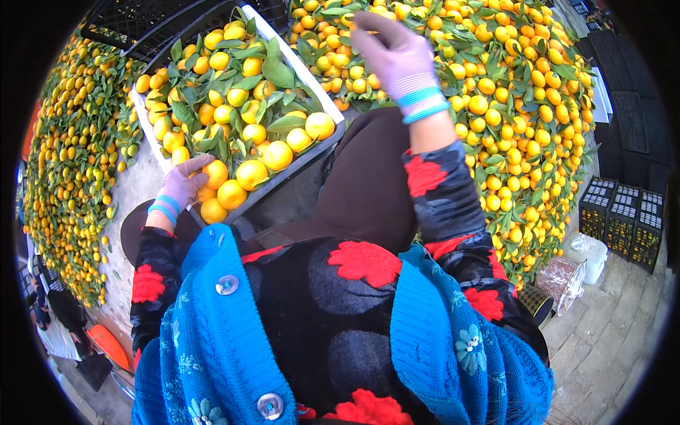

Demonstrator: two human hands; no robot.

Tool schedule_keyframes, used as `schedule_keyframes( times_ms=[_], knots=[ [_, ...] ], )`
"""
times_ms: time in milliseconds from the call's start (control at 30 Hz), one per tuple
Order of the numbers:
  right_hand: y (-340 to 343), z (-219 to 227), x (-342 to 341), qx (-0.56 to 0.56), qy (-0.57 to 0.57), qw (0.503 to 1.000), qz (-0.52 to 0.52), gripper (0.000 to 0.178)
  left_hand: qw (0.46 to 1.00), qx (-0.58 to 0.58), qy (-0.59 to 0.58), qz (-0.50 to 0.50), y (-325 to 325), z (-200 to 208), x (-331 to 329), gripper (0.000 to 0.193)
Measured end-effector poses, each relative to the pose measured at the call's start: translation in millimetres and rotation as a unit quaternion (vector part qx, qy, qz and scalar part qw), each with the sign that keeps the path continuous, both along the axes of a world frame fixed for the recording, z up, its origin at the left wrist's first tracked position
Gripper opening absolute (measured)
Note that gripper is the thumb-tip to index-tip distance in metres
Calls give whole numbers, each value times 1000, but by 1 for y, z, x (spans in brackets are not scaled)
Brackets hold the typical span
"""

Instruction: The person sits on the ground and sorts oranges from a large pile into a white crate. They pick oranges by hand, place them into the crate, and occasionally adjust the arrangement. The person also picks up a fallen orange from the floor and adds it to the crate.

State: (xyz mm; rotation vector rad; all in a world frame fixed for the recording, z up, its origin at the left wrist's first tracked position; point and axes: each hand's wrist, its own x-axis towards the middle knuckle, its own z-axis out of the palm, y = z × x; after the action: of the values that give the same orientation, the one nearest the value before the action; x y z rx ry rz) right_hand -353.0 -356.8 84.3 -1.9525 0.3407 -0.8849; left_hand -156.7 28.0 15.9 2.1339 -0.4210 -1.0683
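Before me on my lap, a tilted crate with a white liner (pixel 292 60) holds orange mandarins (pixel 251 174) with green leaves among them. My left hand (pixel 183 183), in a thin light purple glove, is at the crate's near left corner. Its fingers are closed against a mandarin (pixel 214 174) there. My right hand (pixel 398 58), gloved alike, is raised beyond the crate's right side, over a large heap of leafy mandarins (pixel 489 106). Its thumb and fingers are apart, and I see no fruit in them; the fingertips are slightly blurred.
Another heap of leafy mandarins (pixel 74 163) spreads along the left. Black crates (pixel 159 25) stand behind my crate. At the right are stacked filled crates (pixel 622 219), a white plastic jug (pixel 586 256) and a stained bucket (pixel 559 281). An orange object (pixel 108 347) lies at lower left.
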Motion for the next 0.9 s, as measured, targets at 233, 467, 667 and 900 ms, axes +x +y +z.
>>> schedule_keyframes(
  times_ms=[233,467,667,900],
  knots=[
    [-215,-91,-143,102,401,821,-394,53,998,56,-29,-26,-8,14,2,43],
    [-255,-170,-183,73,592,717,-361,77,995,87,47,30,-6,20,2,40],
    [-233,-150,-168,297,336,803,-392,58,998,62,14,2,-3,18,-2,40],
    [-136,-25,-79,327,90,940,33,52,995,74,-38,-51,-11,22,-7,38]
  ],
)
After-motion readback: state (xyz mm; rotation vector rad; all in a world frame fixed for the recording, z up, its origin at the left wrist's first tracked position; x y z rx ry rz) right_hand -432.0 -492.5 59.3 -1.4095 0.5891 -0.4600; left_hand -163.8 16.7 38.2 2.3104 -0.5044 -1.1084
